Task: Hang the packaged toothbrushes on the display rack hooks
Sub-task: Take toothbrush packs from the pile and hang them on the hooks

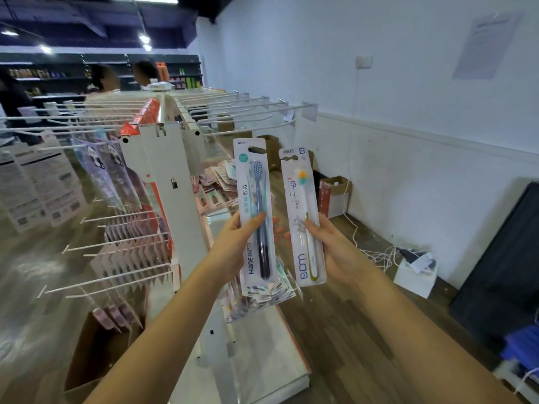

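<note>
A white metal display rack (163,158) with long hooks stands on wood flooring beside a white wall. Right of it, the left hand (233,243) grips a dark-blue packaged toothbrush (256,211); the right hand (335,249) grips a white packaged toothbrush (304,217). Both packs stand upright, bristles topmost.

We note glossy plastic blisters on card toothbrush packs (256,211), white metal hooks (256,107), and a wood-look floor (344,330) at 5 o'clock.

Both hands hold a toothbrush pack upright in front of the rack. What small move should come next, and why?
Probably lift the left hand so the blue toothbrush pack brings its top hang slot up toward a bare hook just above it. Neither pack is on a hook yet; the right hand can keep the white toothbrush pack waiting.
</note>
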The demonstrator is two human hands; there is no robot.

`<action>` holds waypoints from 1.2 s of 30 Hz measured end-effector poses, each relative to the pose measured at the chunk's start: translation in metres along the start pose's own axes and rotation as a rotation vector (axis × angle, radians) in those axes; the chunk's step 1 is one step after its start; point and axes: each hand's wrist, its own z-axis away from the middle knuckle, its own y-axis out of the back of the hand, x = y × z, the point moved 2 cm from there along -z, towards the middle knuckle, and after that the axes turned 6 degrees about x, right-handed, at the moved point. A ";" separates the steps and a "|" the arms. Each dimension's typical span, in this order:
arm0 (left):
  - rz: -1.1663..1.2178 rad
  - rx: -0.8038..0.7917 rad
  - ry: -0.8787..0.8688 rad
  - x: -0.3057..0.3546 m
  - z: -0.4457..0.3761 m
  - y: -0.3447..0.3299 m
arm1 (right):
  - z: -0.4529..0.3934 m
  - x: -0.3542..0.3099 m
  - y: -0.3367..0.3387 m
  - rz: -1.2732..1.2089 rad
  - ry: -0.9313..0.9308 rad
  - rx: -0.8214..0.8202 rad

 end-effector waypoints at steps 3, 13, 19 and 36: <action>0.007 -0.021 0.037 -0.004 -0.003 -0.006 | 0.005 0.004 0.004 -0.036 0.000 -0.033; 0.014 -0.135 0.080 -0.030 -0.030 -0.046 | 0.026 -0.016 0.049 -0.020 0.023 0.138; -0.050 -0.166 0.082 -0.054 -0.042 -0.096 | 0.029 -0.033 0.101 0.023 0.023 0.243; -0.088 -0.119 0.062 -0.104 -0.104 -0.259 | 0.010 -0.120 0.259 0.185 0.060 0.263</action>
